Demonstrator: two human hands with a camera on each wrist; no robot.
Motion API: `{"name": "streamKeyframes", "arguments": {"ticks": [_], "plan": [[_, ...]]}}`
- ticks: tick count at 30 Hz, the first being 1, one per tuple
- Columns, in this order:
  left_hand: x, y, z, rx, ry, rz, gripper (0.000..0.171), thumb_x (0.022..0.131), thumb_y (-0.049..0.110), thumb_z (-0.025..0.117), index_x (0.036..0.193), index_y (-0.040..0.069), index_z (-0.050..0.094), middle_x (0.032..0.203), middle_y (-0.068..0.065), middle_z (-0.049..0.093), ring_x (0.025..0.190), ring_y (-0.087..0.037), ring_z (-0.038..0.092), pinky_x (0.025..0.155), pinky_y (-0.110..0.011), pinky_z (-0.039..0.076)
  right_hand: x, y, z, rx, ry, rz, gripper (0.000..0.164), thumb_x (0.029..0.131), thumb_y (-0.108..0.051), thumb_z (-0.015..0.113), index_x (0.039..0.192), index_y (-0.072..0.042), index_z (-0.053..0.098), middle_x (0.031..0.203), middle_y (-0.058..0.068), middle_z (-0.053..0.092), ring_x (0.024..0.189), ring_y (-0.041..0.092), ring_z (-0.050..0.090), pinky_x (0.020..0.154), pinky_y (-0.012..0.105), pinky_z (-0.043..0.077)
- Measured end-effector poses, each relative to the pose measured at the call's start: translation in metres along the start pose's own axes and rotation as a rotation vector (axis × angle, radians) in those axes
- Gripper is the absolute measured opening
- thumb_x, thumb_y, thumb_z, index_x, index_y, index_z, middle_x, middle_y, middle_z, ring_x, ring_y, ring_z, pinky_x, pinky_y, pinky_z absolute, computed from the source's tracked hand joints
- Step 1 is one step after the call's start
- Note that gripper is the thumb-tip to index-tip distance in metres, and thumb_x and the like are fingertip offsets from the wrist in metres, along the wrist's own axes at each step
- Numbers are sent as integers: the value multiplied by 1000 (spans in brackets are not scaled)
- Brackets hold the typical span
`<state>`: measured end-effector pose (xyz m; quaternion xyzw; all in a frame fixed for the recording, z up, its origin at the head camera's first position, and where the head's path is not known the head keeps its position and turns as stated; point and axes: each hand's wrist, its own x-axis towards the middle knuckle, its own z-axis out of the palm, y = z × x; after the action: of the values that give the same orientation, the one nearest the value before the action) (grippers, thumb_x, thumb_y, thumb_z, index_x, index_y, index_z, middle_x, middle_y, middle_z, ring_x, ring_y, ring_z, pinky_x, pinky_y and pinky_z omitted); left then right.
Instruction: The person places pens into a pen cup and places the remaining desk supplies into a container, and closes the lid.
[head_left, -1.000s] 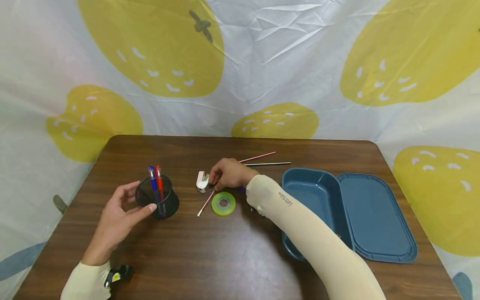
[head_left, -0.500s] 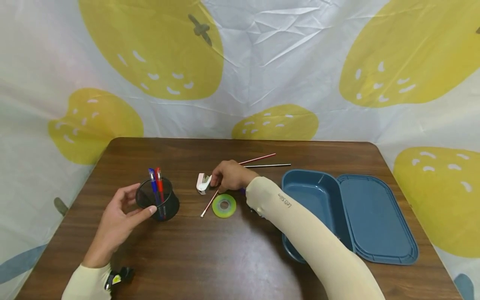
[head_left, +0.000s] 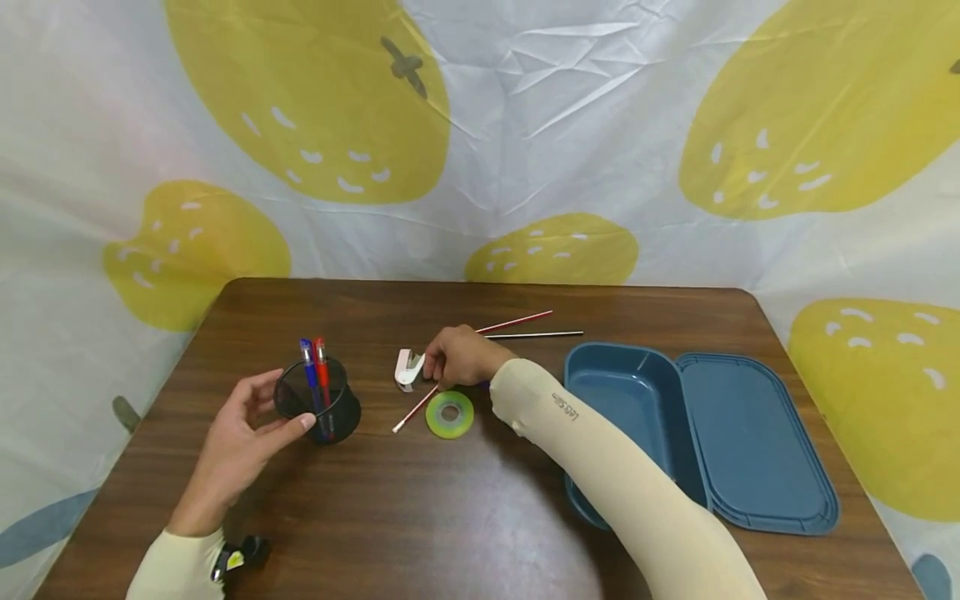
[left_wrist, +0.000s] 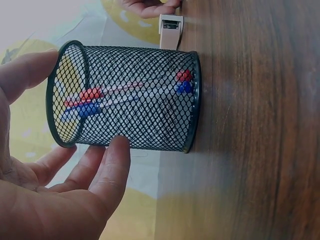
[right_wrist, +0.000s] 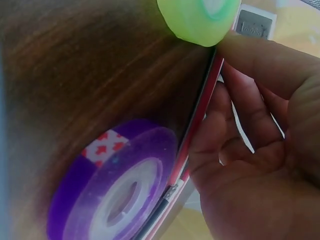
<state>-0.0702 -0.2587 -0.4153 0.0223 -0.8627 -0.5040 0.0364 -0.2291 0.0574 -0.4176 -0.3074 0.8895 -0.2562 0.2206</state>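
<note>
My left hand (head_left: pixel 234 450) holds a black mesh pen cup (head_left: pixel 343 415) near its rim, thumb on one side and fingers on the other. A blue pen (head_left: pixel 308 364) and a red pen (head_left: pixel 322 368) stand in it. My right hand (head_left: pixel 467 357) pinches a slim red-and-white pencil (head_left: pixel 415 408); its pale end points toward the cup. Beyond that hand lie a red pencil (head_left: pixel 517 321) and a dark, shiny one (head_left: pixel 536 335). In the right wrist view, a purple tape roll (right_wrist: pixel 65 200) sits beside the pencils, mostly hidden from the head view.
Left of my right fingers is a small white stapler (head_left: pixel 405 375). A yellow-green tape roll (head_left: pixel 436 418) lies just in front. To the right, an open blue box (head_left: pixel 615 400), partly under my right sleeve, has its lid (head_left: pixel 757 442) beside it. Patterned cloth (head_left: pixel 517 150) hangs behind the table.
The pencil's pale end shifts slightly right, then back left, as my right fingers move a little. My left hand stays on the pen cup. The whole view drifts slightly.
</note>
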Motion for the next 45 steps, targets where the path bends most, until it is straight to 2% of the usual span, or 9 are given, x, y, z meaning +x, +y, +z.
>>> {"name": "streamKeyframes", "arguments": {"ticks": [9,17,21,30,39,45], "plan": [[1,-2,0,-19,-3,0,75,93,20,84,155,6,44,139,-18,59,112,-3,59,88,-9,55,4,5,1,10,-50,-3,15,83,-2,85,90,-15,83,78,-10,73,75,3,64,71,17,53],[3,-3,1,-27,-7,13,75,93,19,83,155,5,44,140,-18,59,113,-1,59,89,-8,54,5,6,-1,-34,-133,-77,13,92,-5,79,99,-14,83,95,-3,78,85,4,64,78,19,54],[3,-3,1,-25,-4,14,75,93,19,84,155,5,44,140,-19,59,112,0,59,88,-8,54,6,6,-2,-30,-161,-92,13,94,-4,76,100,-13,83,99,-2,78,88,5,64,80,20,55],[4,-2,1,-32,-11,9,75,94,20,83,155,5,43,141,-18,58,114,-1,58,89,-8,53,7,3,-5,-68,-169,-93,12,97,-6,73,102,-13,82,102,-2,77,92,5,63,86,21,54],[5,-1,2,-58,-8,10,73,94,18,83,154,5,44,140,-17,58,113,-2,59,89,-9,54,7,3,-7,-41,-175,-112,15,99,-6,70,107,-12,81,101,-2,79,93,3,62,91,21,52],[5,-1,1,-55,-11,13,74,93,18,83,154,4,44,141,-18,57,114,-2,59,89,-9,55,5,-4,-14,-17,-179,-170,20,101,-3,64,113,-5,79,106,7,79,91,5,57,88,20,49]]}}
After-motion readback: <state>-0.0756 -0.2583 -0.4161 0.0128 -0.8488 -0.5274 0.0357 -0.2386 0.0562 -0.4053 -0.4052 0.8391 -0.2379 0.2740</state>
